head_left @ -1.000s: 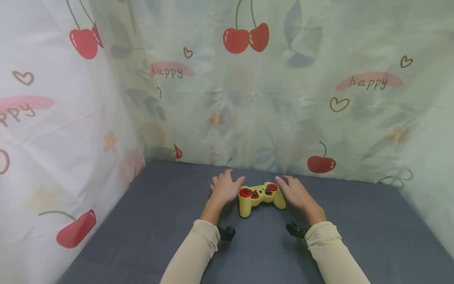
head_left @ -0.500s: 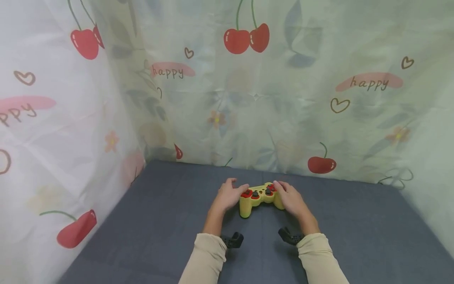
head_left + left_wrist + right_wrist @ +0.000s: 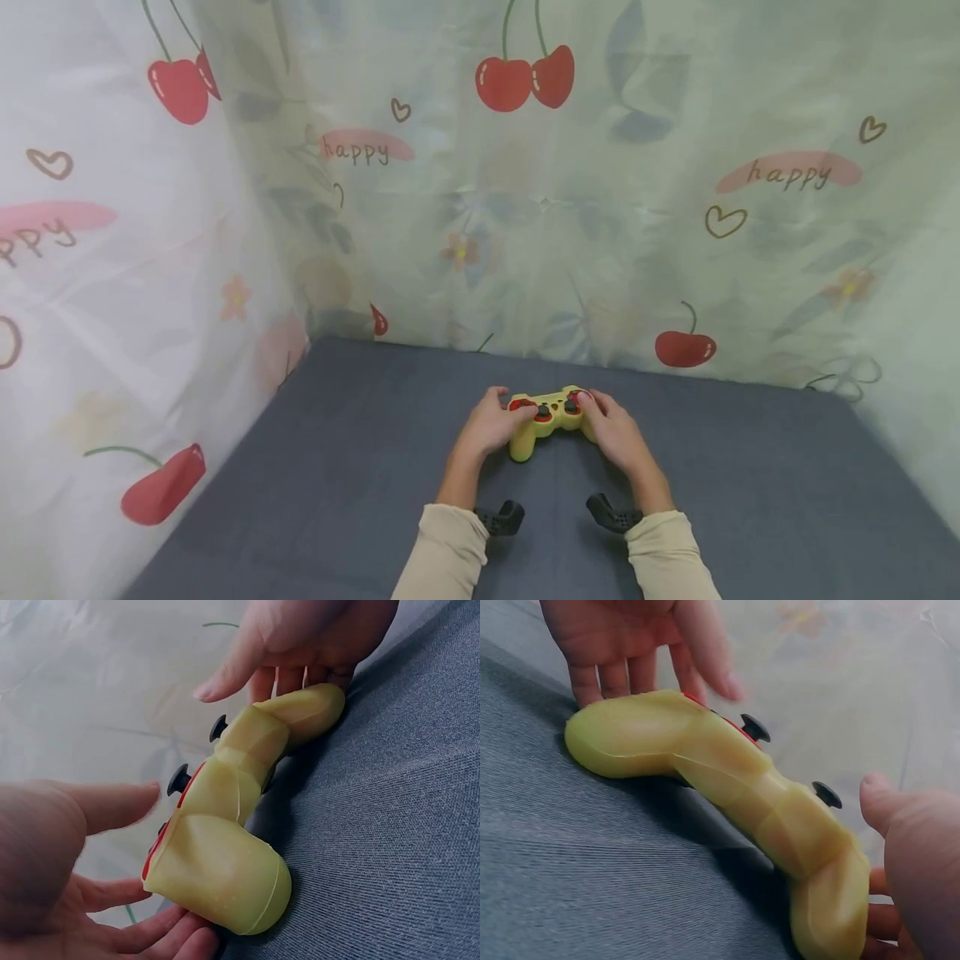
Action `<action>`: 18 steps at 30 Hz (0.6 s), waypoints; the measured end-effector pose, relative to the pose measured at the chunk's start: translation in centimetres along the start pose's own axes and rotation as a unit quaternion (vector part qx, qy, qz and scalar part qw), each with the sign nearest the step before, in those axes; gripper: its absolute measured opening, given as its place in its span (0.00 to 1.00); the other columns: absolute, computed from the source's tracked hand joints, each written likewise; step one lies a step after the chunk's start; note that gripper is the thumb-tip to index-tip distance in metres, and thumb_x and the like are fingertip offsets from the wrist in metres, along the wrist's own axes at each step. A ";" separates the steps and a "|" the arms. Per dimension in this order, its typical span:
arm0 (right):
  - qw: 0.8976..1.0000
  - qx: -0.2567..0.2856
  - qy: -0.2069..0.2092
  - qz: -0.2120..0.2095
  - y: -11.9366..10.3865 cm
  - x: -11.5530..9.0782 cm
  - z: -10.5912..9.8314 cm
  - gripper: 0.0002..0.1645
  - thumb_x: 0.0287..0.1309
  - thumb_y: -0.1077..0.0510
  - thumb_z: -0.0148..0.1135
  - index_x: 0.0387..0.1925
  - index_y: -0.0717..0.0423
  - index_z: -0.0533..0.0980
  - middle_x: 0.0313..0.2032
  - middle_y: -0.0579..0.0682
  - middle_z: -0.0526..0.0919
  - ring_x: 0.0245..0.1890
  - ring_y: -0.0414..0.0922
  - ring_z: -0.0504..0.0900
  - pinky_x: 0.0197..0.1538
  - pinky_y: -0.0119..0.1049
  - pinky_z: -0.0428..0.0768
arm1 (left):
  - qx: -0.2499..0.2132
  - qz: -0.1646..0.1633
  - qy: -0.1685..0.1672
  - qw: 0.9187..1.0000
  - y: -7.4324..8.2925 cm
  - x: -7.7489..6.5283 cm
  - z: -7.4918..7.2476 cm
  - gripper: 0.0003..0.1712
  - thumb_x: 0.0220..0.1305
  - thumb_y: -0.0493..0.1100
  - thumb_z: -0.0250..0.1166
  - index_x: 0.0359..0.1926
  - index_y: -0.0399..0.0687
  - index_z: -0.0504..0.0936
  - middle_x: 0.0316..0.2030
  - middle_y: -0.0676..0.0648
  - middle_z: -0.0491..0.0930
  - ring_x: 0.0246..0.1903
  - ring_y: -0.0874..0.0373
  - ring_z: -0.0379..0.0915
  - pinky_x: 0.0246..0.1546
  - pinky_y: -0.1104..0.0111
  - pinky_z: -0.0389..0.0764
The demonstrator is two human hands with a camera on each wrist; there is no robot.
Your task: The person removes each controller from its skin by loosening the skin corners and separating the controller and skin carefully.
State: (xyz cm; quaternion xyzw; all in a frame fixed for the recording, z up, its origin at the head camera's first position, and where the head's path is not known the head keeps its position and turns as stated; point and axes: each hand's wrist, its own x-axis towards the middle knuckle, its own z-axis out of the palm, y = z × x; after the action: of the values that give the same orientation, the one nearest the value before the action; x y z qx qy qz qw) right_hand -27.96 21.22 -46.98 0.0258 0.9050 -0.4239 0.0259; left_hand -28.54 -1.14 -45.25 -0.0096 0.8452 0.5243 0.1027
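Observation:
A yellow game controller [image 3: 556,407] with red button panels and two black thumbsticks [image 3: 179,780] lies on the dark grey cloth, between both hands. My left hand [image 3: 489,429] is at its left grip, thumb extended above the red panel, fingers reaching along the outer side and underneath. On the opposite side my right hand [image 3: 618,435] has its thumb over the right-hand buttons and its fingers behind the right grip. Both wrist views show a gap between each thumb [image 3: 881,801] and the controller. Its handles rest low, close on the cloth [image 3: 375,825].
Black wrist-worn devices [image 3: 507,518] stick inward from both cuffs, above the table. Behind the table hangs a pale curtain [image 3: 540,250] printed with cherries, hearts and "happy"; another sheet [image 3: 150,333] borders the left side. Dark cloth [image 3: 360,467] extends on both sides of the arms.
Both hands have come inward and slightly nearer the person, from beside the controller to around its grips. Their thumbs now lie over the button panels; the controller has barely shifted.

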 end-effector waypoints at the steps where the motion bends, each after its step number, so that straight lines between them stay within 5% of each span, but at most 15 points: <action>1: 1.000 0.003 0.003 -0.001 0.0 -0.1 0.1 0.49 0.75 0.27 0.36 0.79 0.58 0.56 0.76 0.65 0.62 0.77 0.65 0.59 0.76 0.64 0.59 | 0.001 0.000 -0.001 1.000 0.0 0.0 0.0 0.44 0.65 0.60 0.68 0.74 0.45 0.63 0.66 0.35 0.74 0.62 0.40 0.75 0.60 0.46 0.76; 18: 0.999 0.029 0.027 0.000 0.3 -0.5 0.9 0.45 0.76 0.32 0.43 0.77 0.59 0.58 0.74 0.65 0.65 0.74 0.63 0.64 0.74 0.62 0.63 | 0.041 0.009 0.016 0.999 0.2 -0.3 0.5 0.41 0.66 0.56 0.69 0.73 0.44 0.67 0.61 0.38 0.78 0.54 0.45 0.78 0.53 0.51 0.80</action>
State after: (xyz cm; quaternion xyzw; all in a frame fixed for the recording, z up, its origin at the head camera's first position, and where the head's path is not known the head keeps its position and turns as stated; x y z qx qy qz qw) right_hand -27.45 20.74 -47.74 0.0378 0.8927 -0.4491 0.0007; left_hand -28.17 -0.61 -45.25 -0.0058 0.8678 0.4895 0.0852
